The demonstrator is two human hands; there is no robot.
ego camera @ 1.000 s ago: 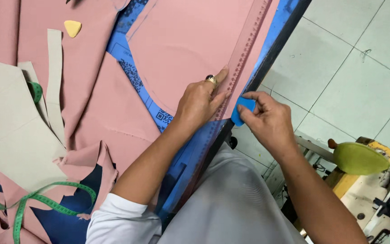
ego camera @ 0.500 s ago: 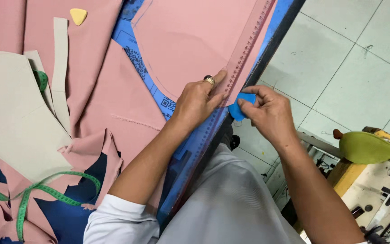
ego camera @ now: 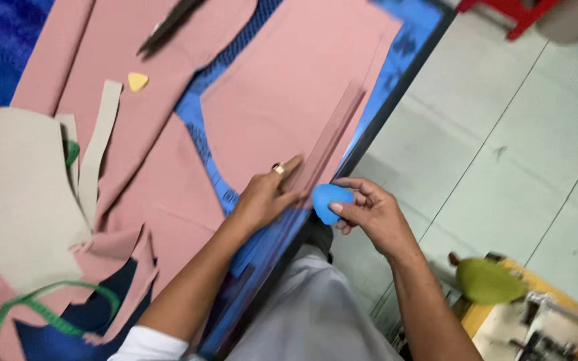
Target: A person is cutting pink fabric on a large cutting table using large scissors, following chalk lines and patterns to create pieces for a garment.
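Right hand: the right hand [ego camera: 374, 215] hangs just off the near edge of the table, fingers curled shut around a blue piece of tailor's chalk [ego camera: 330, 200], thumb underneath and fingertips on top
Chalk position: the blue chalk sits beside the table edge, close to the lower end of the ruler and near the other hand's fingertips
Left hand: the left hand [ego camera: 267, 198] lies flat, palm down, fingers stretched out and pressing on the ruler [ego camera: 332, 137]; it grips nothing, and a ring shows on one finger
Ruler: long, pinkish and see-through, laid on the pink fabric [ego camera: 289, 93] along its edge, running away from the hand toward the far end of the table
Table: blue-topped cutting table [ego camera: 406, 40] with a dark edge, mostly covered by fabric
To the left: a beige pattern piece [ego camera: 15, 194] on more pink cloth, with a green measuring tape [ego camera: 48, 311] curling at the near corner
Farther off: a small yellow chalk triangle [ego camera: 137, 81] lies on the fabric, well apart from both hands
Near right: a green rounded object [ego camera: 488, 281] on a yellowish stand, over pale floor tiles
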